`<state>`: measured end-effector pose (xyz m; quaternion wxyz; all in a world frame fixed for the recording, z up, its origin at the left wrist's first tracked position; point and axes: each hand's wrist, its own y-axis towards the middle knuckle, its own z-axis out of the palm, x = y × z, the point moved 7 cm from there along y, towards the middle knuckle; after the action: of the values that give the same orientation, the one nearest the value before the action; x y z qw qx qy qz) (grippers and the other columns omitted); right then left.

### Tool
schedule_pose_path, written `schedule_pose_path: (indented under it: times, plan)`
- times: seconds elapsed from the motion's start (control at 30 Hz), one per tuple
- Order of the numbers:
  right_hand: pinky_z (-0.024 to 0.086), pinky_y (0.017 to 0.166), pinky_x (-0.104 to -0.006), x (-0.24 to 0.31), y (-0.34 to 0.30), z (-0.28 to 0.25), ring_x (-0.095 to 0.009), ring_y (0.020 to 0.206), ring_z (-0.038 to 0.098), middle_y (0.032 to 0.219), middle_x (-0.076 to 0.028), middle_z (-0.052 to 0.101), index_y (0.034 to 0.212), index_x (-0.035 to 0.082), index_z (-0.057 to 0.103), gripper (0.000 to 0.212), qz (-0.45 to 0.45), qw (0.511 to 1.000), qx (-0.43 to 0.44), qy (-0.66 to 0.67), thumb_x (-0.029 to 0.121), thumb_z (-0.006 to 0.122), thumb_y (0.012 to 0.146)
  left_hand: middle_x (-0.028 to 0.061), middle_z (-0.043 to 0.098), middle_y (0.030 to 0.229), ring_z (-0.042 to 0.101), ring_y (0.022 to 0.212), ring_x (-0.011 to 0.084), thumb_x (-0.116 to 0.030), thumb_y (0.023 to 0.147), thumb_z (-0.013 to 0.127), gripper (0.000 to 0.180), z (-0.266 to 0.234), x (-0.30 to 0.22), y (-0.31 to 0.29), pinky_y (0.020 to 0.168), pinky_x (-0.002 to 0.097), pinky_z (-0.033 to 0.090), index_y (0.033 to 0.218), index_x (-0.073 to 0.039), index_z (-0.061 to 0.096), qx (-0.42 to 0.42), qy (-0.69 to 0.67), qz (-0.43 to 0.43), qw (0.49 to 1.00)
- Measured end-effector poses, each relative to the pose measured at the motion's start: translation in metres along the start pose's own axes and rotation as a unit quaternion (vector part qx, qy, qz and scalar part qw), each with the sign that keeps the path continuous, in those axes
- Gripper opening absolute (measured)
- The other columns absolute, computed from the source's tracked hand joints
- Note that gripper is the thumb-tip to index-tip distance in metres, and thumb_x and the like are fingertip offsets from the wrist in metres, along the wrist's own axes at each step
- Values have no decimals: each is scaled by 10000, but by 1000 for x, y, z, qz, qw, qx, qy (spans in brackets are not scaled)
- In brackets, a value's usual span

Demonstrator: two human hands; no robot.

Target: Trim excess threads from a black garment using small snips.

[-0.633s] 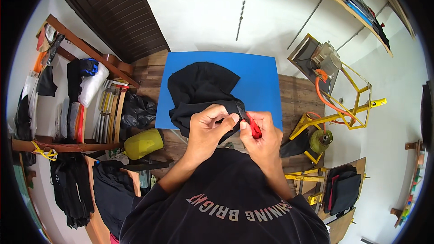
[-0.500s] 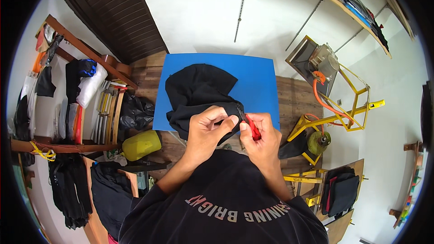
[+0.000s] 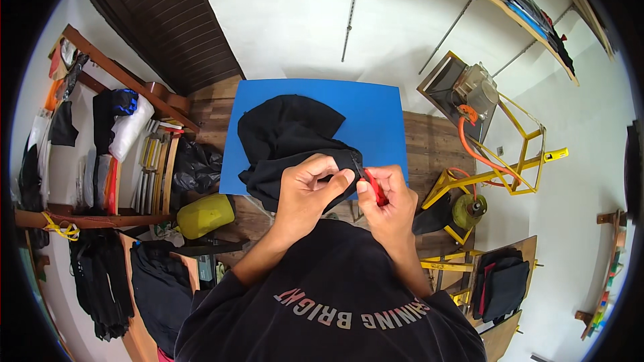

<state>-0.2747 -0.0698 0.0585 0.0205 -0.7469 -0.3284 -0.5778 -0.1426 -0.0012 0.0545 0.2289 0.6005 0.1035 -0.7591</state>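
A black piece of cloth (image 3: 285, 127), bunched and folded, lies over the blue tabletop (image 3: 376, 117), its near part lifted off the surface. My left hand (image 3: 312, 188) pinches its near right edge between thumb and fingers. In my right hand (image 3: 389, 201) is a pair of small red-handled snips (image 3: 377, 191). Their dark tip points up and left and meets the cloth's edge beside my left thumb. Whether the blades are apart is too small to tell. My fingers cover part of the handles.
To the left stands a wooden shelf (image 3: 127, 80) with bags and cloth, beside a yellow-green container (image 3: 206, 216). A yellow metal frame (image 3: 490, 177) with an orange hose stands at right. Folded dark clothes (image 3: 502, 285) lie at lower right.
The table and room have shifted slightly left in the picture. Both hands keep almost the same place and grip, with the snips still at the cloth's edge.
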Motion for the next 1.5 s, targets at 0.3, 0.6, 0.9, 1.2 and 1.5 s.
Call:
schedule_pose_path:
  times: [0.3, 0.6, 0.9, 1.2, 1.5]
  plan:
    - [397, 513, -213, 1, 0, -6, -49, 543, 463, 615, -38, 568, 946, 21, 546, 211, 1, 1000, 9, 23, 41, 701, 804, -56, 431, 736, 396, 679, -11, 14, 869, 654, 212, 7, 4, -1, 570, 172, 335, 708, 16, 516, 13, 19, -12, 1000]
    - [369, 495, -231, -8, -6, -4, -57, 521, 408, 581, -21, 501, 916, 23, 539, 183, 24, 998, 21, 53, 74, 691, 826, -65, 395, 666, 341, 631, 17, 7, 826, 690, 240, 8, -2, -2, 559, 212, 263, 653, -13, 525, 13, 31, -32, 999]
    - [284, 487, -200, -16, -14, -1, -14, 536, 349, 652, 39, 488, 972, 18, 542, 167, -2, 994, -33, 107, 140, 626, 894, -67, 389, 648, 328, 615, 18, 17, 824, 681, 245, 0, -2, -7, 550, 216, 253, 642, -23, 522, -3, 24, -30, 999]
    - [414, 530, -237, -54, 17, -23, -80, 568, 491, 679, -43, 559, 1059, -17, 519, 308, 106, 987, -102, -58, 228, 633, 911, -76, 365, 673, 313, 628, -10, -11, 871, 659, 273, -17, 9, -10, 544, 194, 240, 668, -27, 479, 6, -4, -20, 1000]
    - [456, 510, -292, 19, 10, -4, -195, 548, 548, 744, -86, 580, 909, 24, 596, 281, -126, 990, 11, -69, 147, 770, 725, -93, 335, 671, 275, 619, -9, -8, 884, 635, 287, -19, 8, -8, 541, 206, 210, 669, -57, 450, -1, -29, -24, 999]
